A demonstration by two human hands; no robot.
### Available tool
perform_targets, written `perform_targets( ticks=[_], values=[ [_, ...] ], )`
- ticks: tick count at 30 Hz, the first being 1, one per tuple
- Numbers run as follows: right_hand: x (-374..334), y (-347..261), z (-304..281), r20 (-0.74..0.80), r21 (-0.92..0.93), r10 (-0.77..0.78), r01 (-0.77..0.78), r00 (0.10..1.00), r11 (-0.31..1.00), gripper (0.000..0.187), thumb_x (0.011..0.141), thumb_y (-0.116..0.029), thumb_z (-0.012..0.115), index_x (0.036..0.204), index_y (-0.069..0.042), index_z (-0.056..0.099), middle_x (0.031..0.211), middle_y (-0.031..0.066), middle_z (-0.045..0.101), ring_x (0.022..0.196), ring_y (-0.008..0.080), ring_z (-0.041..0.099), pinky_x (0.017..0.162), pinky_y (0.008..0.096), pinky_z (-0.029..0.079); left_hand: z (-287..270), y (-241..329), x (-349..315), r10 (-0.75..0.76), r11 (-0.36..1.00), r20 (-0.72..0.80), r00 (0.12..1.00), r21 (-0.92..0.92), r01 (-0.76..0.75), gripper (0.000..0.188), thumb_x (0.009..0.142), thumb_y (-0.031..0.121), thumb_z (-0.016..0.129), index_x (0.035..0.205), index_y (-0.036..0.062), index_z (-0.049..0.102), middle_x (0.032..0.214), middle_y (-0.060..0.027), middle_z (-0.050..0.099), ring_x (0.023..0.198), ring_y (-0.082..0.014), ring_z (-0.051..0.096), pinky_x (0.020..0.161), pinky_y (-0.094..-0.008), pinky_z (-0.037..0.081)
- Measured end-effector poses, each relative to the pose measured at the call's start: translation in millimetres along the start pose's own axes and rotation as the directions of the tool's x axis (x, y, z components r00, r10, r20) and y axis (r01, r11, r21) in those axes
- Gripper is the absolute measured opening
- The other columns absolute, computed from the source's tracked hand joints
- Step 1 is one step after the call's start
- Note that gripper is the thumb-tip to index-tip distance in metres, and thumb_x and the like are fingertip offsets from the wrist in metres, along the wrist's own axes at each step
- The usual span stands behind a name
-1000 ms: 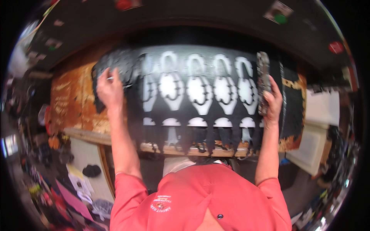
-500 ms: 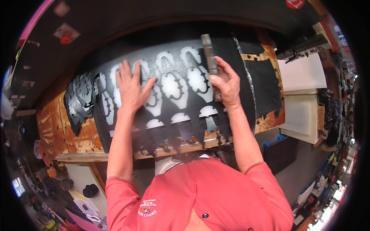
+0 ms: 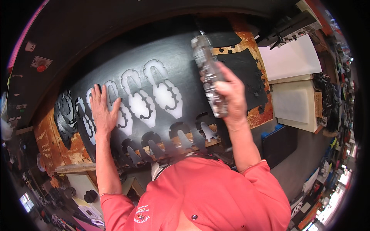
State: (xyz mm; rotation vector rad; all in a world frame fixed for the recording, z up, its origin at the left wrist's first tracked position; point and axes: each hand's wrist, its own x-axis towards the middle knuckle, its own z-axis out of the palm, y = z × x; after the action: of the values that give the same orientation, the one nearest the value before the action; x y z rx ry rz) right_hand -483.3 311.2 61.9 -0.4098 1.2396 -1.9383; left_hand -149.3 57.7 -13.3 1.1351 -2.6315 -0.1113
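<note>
A black sheet [image 3: 177, 44] with rows of U-shaped and scalloped cut-outs lies over the worktable and hangs past its near edge. My left hand [image 3: 103, 113] rests flat on it, fingers spread, over the left cut-outs. In my right hand [image 3: 233, 92] is a metal cutting die [image 3: 209, 75], long and narrow from this side and blurred by motion. It is tilted over the right part of the sheet, fingers wrapped about its right side. Whether the die touches the sheet I cannot tell.
Black cut pieces [image 3: 65, 115] are piled on the worn brown board [image 3: 44, 133] at the left. Another dark sheet [image 3: 244, 73] lies at the right, beside a white sheet [image 3: 289, 56]. A dark machine with a red button [image 3: 41, 68] spans the far side.
The black sheet and my left hand on it have shifted left and somewhat nearer. The cutting die, still in my right hand, has turned to show more of its side.
</note>
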Motion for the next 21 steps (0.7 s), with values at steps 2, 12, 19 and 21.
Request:
perform_targets(
  ticks=[2, 12, 19, 21],
  values=[
    [-1.7, -39.7, -24.7, 0.085, 0.161, -0.109, 0.095, 0.99, 0.982, 0.074, 0.091, -0.022, 0.067, 0.153, 0.012, 0.047, 0.133, 0.0294, 0.068, 0.118, 0.0314, 0.072, 0.105, 0.0378, 0.058, -0.3, -0.9, 0.8, -0.015, 1.0, -0.001, 1.0, 0.005, 0.015, 0.076, 0.101, 0.042, 0.072, 0.163, 0.0062, 0.045, 0.174, -0.0252, 0.031, 0.163, -0.0423, 0.026, 0.133, -0.055, 0.019],
    [-10.8, 1.0, -122.4, -0.222, 0.721, 0.223, 0.005, 0.949, 0.692, 0.065, 0.101, -0.043, 0.066, 0.15, -0.001, 0.056, 0.147, 0.0303, 0.058, 0.129, 0.0433, 0.06, 0.101, 0.0564, 0.051, -0.4, -2.3, 1.1, -0.002, 0.997, -0.082, 0.997, -0.072, -0.004, 0.07, 0.098, 0.033, 0.077, 0.158, 0.0066, 0.053, 0.169, -0.0246, 0.041, 0.16, -0.0421, 0.033, 0.132, -0.052, 0.023],
    [-8.8, -10.2, -90.8, -0.32, -0.514, -0.208, 0.015, 0.924, 0.858, 0.075, 0.093, -0.029, 0.087, 0.152, 0.004, 0.056, 0.1, 0.0005, 0.068, 0.083, 0.0059, 0.063, 0.073, 0.0238, 0.053, 5.0, -4.8, 8.7, -0.027, 0.997, -0.129, 0.991, -0.081, 0.017, 0.064, 0.099, 0.034, 0.077, 0.154, 0.0077, 0.057, 0.166, -0.0248, 0.046, 0.158, -0.0437, 0.037, 0.131, -0.052, 0.026],
    [-11.2, -7.1, -68.8, -0.227, -0.583, -0.245, 0.071, 0.943, 0.81, 0.077, 0.084, -0.026, 0.094, 0.148, 0.003, 0.062, 0.109, 0.0043, 0.07, 0.096, 0.0119, 0.067, 0.085, 0.0259, 0.054, 5.3, -8.0, 14.1, -0.037, 0.996, -0.133, 0.99, -0.088, 0.025, 0.064, 0.1, 0.037, 0.075, 0.154, 0.0095, 0.057, 0.166, -0.0234, 0.046, 0.158, -0.0438, 0.035, 0.131, -0.0527, 0.026]
  ],
)
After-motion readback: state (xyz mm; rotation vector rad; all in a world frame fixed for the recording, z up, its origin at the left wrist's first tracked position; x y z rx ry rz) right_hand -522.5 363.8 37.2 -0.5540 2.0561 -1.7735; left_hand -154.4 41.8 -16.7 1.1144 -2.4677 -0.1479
